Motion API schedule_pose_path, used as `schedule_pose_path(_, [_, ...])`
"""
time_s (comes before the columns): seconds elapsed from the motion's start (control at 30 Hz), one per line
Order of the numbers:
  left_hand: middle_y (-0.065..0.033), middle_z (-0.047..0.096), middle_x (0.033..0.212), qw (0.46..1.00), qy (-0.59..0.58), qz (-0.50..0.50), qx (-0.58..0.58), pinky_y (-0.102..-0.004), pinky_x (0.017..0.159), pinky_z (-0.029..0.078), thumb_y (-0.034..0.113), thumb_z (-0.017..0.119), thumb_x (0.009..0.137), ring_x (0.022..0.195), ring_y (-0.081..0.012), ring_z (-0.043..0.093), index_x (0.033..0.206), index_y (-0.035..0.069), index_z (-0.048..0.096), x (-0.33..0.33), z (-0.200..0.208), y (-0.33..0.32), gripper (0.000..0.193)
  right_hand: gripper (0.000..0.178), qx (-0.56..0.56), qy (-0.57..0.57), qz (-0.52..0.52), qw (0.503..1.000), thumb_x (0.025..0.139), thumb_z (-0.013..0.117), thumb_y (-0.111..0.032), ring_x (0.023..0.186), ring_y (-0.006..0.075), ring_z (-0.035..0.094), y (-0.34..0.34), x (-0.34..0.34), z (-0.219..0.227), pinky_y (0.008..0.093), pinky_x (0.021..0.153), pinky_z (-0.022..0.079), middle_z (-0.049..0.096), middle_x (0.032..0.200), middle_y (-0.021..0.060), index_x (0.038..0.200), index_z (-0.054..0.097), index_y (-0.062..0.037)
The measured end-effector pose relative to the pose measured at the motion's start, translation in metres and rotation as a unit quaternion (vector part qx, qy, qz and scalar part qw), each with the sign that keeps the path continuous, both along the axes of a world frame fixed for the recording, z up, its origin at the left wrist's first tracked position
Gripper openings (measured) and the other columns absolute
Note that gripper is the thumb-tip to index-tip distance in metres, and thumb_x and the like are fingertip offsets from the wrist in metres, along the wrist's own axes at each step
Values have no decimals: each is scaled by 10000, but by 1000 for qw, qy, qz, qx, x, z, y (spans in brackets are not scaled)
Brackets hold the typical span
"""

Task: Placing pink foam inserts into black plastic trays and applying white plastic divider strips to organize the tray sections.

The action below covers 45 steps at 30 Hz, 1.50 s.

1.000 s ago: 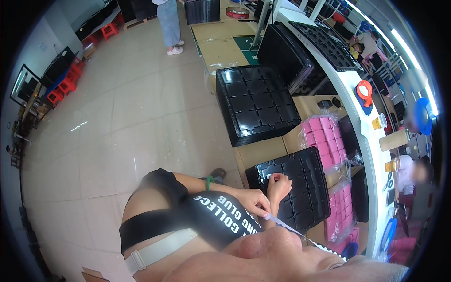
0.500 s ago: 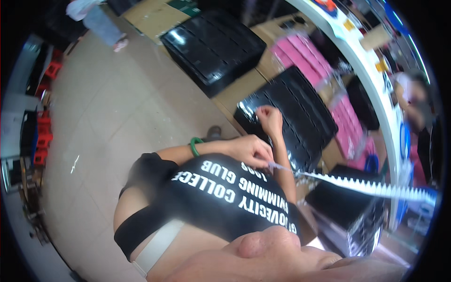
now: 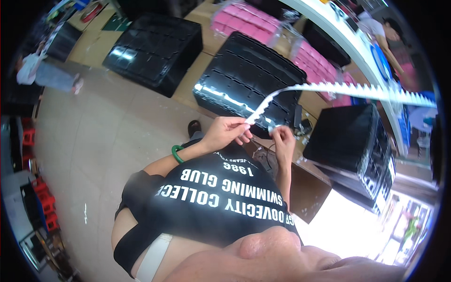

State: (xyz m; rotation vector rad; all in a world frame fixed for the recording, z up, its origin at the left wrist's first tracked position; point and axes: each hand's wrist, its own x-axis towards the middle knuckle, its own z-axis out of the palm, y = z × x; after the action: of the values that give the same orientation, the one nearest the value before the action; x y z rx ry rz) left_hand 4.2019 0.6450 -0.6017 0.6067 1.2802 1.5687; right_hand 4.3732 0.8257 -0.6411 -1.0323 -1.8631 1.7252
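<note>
A long white strip [image 3: 324, 88] with an evenly notched edge comes in from the right and curves down to my left hand [image 3: 229, 133]. That hand, below a green bangle [image 3: 177, 154], pinches the strip's loose end between thumb and fingers. To its right, my right hand [image 3: 284, 139] has thumb and fingertips pressed together, with a tiny pale bit at their tips that is too small to name. Both hands are at the near edge of a glossy black ribbed block [image 3: 249, 77], which lies just beyond them.
A second black ribbed block [image 3: 155, 51] sits farther left on cardboard [image 3: 190, 89]. Pink bundles in clear plastic [image 3: 246, 21] lie behind. A black stack [image 3: 345, 136] stands at the right, below a curved white table edge [image 3: 361, 51]. Other people are at far left and upper right.
My left hand has carried the strip's end up and away from my body. My right hand has drawn back from the block's left part toward its near edge. The view has turned.
</note>
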Motion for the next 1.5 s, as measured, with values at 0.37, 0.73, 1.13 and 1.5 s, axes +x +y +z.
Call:
schedule_pose_path(0.37, [-121,736,956,996,69,-51,-2,-250,644,561,159,557,1011,785,-153,717,1296,-4,598,95,-12,38,331,242,-84,13,-117,989,923,689,-88,901,111,641,-26,122,27,241,837,504,708,1033,67,1142,679,14])
schedule_pose_path(0.73, [-121,711,854,823,551,35,132,-316,549,522,140,629,941,673,-243,699,1343,71,586,175,-35,48,410,124,-323,207,-87,919,935,688,-106,847,81,621,-39,153,-8,224,801,478,684,951,19,1036,667,-37])
schedule_pose_path(1.13, [-69,707,754,867,468,-111,133,-341,525,522,221,659,905,601,-253,678,1284,202,643,200,-49,67,380,144,113,16,-82,990,904,721,-138,736,30,530,124,173,2,193,669,423,642,827,-37,972,710,-11])
schedule_pose_path(1.5, [-46,722,771,898,372,-191,136,-340,604,552,279,647,926,660,-237,698,1244,204,662,198,-57,94,328,144,422,-143,101,889,810,755,-156,739,185,597,277,63,-34,316,697,484,652,806,78,898,735,-44])
